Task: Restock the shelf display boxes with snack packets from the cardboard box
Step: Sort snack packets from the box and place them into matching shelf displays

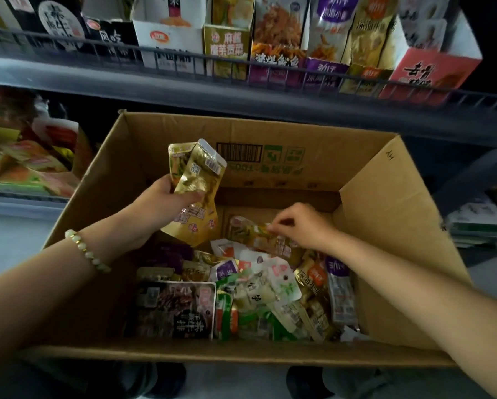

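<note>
Logged, left to right: my left hand (166, 198) gripped several gold packets (198, 180) over the cardboard box's (385, 226) left half. My right hand (302, 226) pinched a single gold sachet (251, 231) atop the mixed heap (258, 292) inside. Display boxes (227, 50) lined the shelf (155, 82) beyond the box's far edge.

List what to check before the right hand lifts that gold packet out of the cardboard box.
1. Right hand grip: fingertips pinch the top edge of the gold packet. Ok.
2. Left hand load: it holds the bundle of gold packets above the box. Ok.
3. Packet free to lift: its lower end lies among other packets, and I cannot see whether any pin it. Cannot tell.
4. Way up out of the cardboard box: top open, nothing over the packet. Ok.
5. Matching display box on the shelf has room: cannot tell.
</note>
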Available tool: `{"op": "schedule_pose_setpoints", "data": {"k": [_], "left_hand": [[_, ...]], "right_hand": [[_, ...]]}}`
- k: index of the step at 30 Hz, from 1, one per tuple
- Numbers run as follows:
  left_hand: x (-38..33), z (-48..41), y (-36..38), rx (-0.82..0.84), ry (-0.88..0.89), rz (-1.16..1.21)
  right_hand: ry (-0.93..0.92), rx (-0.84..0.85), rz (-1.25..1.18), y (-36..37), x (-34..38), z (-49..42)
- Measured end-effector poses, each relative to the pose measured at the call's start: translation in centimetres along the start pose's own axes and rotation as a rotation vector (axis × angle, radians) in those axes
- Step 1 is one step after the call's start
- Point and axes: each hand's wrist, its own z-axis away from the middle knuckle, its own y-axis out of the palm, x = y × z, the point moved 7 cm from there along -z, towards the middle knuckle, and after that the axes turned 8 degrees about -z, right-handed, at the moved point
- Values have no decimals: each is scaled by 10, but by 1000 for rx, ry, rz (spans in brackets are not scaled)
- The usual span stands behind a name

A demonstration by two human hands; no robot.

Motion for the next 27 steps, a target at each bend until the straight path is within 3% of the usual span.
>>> {"op": "schedule_pose_setpoints", "data": {"k": [3,5,7,10,14,18,22,24,27], "left_hand": [[-11,6,-6,-52,28,176],[-15,10,-10,-84,26,304],[-20,14,-13,-89,31,387],[-25,19,-6,-36,46,344],[-34,21,14,46,90,261],[-52,23,37,113,66,279],[-54,16,37,109,7,317],[-50,12,31,93,-33,323],[-41,9,34,164,-92,319]], "right_hand": [[-62,-105,-111,-40,27,2],[-66,-274,-264,-67,41,10],[-35,-406,-559,-77,45,21],[69,-349,-1026,-52,50,25],[116,-225,-1063,-17,61,21],[144,-151,-1248,-4,66,22],[134,-294,-1287,-36,55,26],[97,-371,-1180,-59,50,28],[12,-406,-820,-75,55,31]]}}
